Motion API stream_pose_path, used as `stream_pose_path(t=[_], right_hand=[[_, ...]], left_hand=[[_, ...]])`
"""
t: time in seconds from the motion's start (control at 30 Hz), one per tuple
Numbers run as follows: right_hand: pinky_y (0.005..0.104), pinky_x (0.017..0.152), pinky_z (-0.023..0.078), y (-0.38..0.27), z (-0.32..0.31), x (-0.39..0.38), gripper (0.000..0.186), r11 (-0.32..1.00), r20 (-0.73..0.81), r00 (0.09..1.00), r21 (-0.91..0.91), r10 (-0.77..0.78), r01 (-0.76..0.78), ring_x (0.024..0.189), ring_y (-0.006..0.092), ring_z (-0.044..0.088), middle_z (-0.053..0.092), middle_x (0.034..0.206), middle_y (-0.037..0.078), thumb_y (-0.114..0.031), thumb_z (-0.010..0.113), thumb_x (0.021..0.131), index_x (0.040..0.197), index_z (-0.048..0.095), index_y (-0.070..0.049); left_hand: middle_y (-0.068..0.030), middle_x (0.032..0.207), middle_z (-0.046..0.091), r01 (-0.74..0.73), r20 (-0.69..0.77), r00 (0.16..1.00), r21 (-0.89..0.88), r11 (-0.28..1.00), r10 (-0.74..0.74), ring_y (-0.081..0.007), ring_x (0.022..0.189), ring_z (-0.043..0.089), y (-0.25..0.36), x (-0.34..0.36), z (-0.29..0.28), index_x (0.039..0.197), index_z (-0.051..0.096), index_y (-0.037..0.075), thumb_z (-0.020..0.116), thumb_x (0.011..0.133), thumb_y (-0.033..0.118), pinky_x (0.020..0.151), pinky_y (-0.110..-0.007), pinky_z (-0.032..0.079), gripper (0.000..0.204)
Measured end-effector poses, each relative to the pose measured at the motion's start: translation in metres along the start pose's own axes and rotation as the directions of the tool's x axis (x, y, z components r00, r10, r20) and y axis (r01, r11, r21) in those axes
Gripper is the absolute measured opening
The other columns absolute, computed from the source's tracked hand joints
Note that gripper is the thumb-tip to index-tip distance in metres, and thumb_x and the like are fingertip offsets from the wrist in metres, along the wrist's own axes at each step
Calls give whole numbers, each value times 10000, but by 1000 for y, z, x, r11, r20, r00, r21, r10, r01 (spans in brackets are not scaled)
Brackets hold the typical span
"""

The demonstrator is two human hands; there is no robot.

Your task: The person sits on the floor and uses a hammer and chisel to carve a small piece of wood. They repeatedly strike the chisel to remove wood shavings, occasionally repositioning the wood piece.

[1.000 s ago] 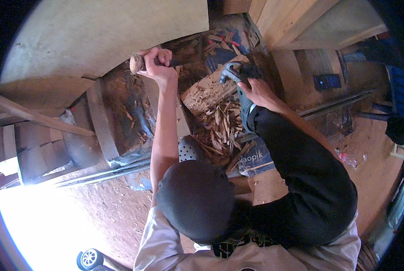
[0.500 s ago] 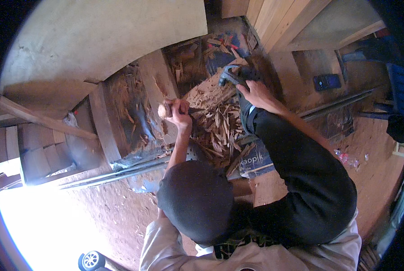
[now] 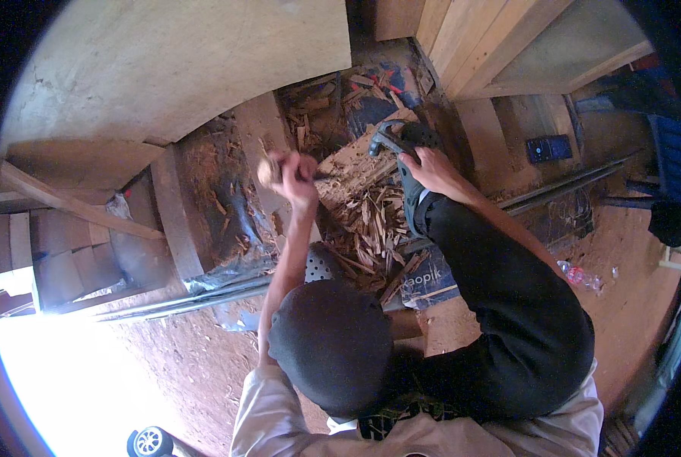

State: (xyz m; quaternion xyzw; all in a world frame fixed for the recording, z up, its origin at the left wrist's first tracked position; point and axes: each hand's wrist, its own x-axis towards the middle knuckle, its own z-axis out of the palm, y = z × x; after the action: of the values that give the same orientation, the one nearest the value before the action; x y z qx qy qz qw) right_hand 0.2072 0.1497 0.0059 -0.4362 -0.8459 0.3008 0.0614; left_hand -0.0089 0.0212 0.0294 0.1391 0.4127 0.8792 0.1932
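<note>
My left hand (image 3: 301, 180) is closed around a tool with a rounded wooden handle (image 3: 267, 172); motion smears it, and its working end cannot be made out clearly. Beside it lies a rough, pale block of wood (image 3: 356, 164) with a hacked surface, slanting away to the far right. My right hand (image 3: 436, 169) grips a dark claw hammer (image 3: 390, 139), whose head hangs over the block's right side. Close under that hand is my foot in a dark clog (image 3: 410, 199). Splintered wood chips (image 3: 375, 228) are heaped in front of the block.
A perforated clog (image 3: 321, 264) shows on my other foot. Thick boards (image 3: 264, 137) flank the work spot, and a large pale panel (image 3: 188, 61) overhangs the far left. A phone (image 3: 550, 148) lies to the right. Metal bars (image 3: 196, 295) run across, beside a dark printed box (image 3: 432, 282).
My left hand has shifted slightly up and left with the wooden-handled tool and is now blurred. My right hand and the hammer have sunk slightly nearer, still together.
</note>
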Motion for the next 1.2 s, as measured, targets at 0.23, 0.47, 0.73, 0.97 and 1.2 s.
stream_pose_path(t=[0.23,0.47,0.73,0.97,1.2], right_hand=[[489,726,452,-2,-9,2,533,998,153,987,-52,53,-45,819,443,577,593,829,287,-480,462,889,838,576,39],[482,710,447,-6,-11,1,526,994,150,986,-86,79,-67,818,437,574,590,819,279,-475,451,899,829,563,34],[478,709,449,-4,-9,1,550,997,154,985,-22,82,-79,820,436,578,595,820,270,-496,442,896,843,568,37],[505,695,456,-2,-6,1,544,999,89,995,4,44,-44,748,457,586,596,760,297,-466,481,878,788,596,57],[475,748,458,0,-7,3,572,997,155,986,-33,67,-63,862,433,580,600,857,286,-511,439,893,889,588,42]], left_hand=[[-17,561,430,-11,22,1000,176,984,7,-106,403,385,-17,-74,-41,780,467,64,563,778,91,361,-252,321,99],[-25,526,448,-91,-54,993,249,964,108,-98,385,361,-31,12,-10,709,452,79,630,729,4,339,-256,294,194],[-11,575,475,-113,-164,973,261,959,160,-90,447,421,-27,66,14,737,450,82,719,743,73,397,-226,336,269],[-7,520,414,-247,-7,964,360,900,267,-87,408,356,-5,-1,-2,730,407,80,589,771,-29,369,-247,289,216],[-25,527,418,-54,-141,987,150,987,76,-97,389,338,13,-33,2,781,405,82,579,772,4,363,-251,288,190]])
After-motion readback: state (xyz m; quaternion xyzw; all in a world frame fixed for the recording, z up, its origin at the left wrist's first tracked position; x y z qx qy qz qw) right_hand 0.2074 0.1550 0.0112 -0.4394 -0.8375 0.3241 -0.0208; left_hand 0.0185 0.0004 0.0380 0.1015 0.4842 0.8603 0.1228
